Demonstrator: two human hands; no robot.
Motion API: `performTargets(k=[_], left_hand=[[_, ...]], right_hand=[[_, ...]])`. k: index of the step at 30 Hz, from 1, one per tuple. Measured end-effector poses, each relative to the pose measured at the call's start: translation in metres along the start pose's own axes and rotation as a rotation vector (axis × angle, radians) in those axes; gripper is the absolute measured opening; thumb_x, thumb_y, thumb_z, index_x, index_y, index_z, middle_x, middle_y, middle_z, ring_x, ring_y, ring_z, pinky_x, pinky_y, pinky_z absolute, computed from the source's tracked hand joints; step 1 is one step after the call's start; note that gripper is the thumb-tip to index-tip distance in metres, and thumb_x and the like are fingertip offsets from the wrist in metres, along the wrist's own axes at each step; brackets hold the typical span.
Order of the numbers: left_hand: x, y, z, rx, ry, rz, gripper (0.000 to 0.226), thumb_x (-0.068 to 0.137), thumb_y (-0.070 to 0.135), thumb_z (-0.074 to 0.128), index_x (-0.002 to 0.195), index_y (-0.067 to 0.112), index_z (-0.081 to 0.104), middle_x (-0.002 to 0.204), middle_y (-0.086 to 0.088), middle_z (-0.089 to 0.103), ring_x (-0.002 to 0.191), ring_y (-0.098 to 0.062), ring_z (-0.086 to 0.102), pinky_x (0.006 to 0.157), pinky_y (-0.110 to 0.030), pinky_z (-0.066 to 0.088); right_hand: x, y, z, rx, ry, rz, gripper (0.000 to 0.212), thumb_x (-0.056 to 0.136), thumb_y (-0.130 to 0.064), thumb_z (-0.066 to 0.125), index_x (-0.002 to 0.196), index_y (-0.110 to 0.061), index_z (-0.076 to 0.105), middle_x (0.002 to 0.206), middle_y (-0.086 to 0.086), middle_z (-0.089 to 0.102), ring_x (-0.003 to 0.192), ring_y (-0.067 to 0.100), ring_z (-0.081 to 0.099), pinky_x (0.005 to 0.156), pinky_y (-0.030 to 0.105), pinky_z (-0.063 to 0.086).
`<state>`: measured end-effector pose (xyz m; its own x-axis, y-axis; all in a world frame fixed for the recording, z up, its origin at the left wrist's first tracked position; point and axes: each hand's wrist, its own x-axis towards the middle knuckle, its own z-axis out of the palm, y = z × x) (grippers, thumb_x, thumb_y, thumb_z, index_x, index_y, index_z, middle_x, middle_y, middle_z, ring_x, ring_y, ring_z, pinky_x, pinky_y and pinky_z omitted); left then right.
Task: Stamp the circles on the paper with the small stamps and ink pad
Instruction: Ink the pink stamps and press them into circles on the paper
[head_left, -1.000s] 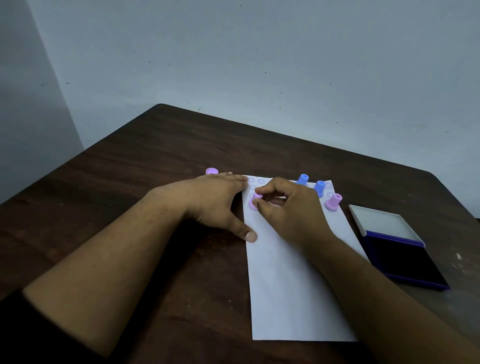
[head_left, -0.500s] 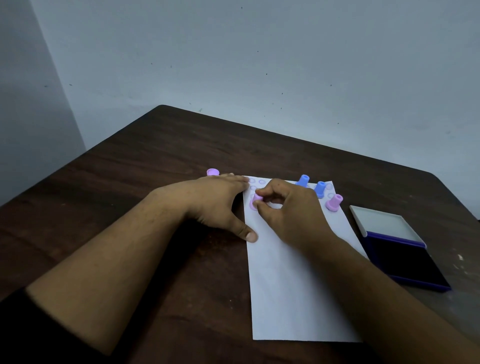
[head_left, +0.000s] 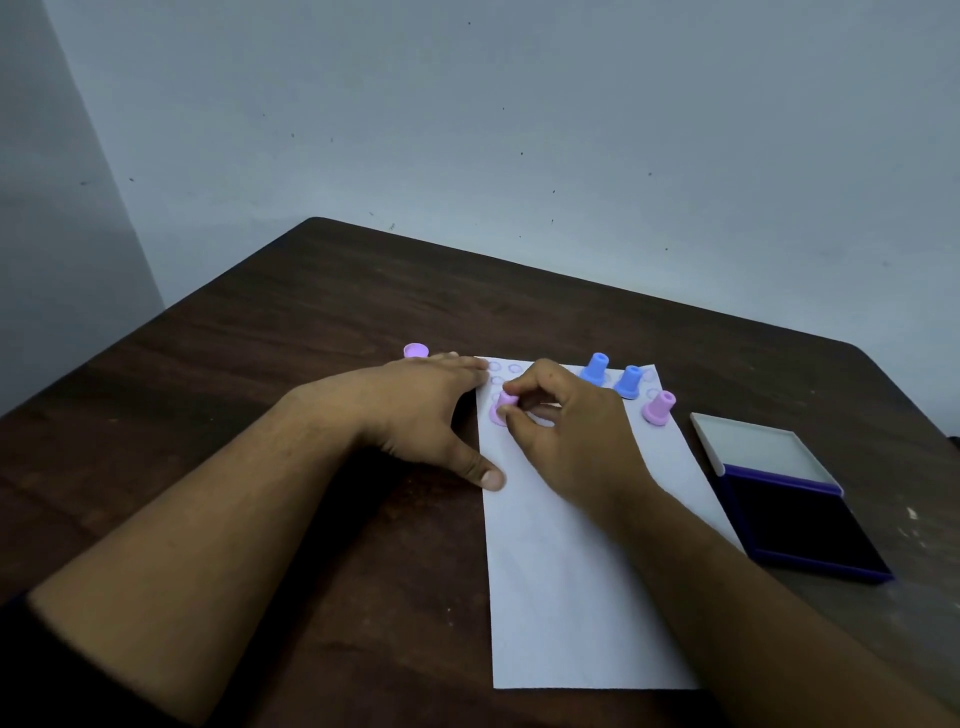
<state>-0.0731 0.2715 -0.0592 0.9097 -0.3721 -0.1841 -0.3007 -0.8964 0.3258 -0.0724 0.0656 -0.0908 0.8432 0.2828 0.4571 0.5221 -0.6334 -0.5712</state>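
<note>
Pink stamp (head_left: 505, 406) stands upright, base down on the paper (head_left: 566, 571) near its far-left corner, handle axis vertical, pinched at the handle by right hand (head_left: 566, 436) thumb and fingertips closed around it. Left hand (head_left: 431, 410) lies flat, holding nothing, pinning the paper's left edge just beside the stamp. Open ink pad (head_left: 800, 519) sits off the paper's right edge, so the right hand is nearer for re-inking; two blue stamps (head_left: 610, 376) stand at the far edge.
</note>
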Motion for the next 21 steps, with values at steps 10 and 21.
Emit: performTargets(k=[10, 21], left_hand=[[-0.002, 0.003, -0.001, 0.006, 0.009, -0.019, 0.132, 0.059, 0.084, 0.075, 0.164, 0.024, 0.021, 0.172, 0.013, 0.015, 0.156, -0.009, 0.015, 0.122, -0.031, 0.02], [-0.003, -0.002, -0.006, -0.122, 0.097, -0.009, 0.121, 0.062, 0.082, 0.075, 0.161, 0.028, 0.032, 0.168, 0.019, 0.025, 0.152, -0.006, 0.028, 0.12, -0.025, 0.024]], right_hand=[[0.008, 0.008, -0.02, 0.84, 0.171, 0.407, 0.022, 0.097, -0.011, 0.07, 0.117, -0.021, 0.073, 0.094, -0.004, 0.083, 0.092, 0.011, 0.078, 0.071, 0.026, 0.062], [0.02, 0.01, -0.033, 1.013, 0.229, 0.583, 0.019, 0.095, -0.018, 0.074, 0.114, -0.016, 0.077, 0.104, 0.007, 0.082, 0.093, 0.019, 0.078, 0.075, 0.033, 0.064]])
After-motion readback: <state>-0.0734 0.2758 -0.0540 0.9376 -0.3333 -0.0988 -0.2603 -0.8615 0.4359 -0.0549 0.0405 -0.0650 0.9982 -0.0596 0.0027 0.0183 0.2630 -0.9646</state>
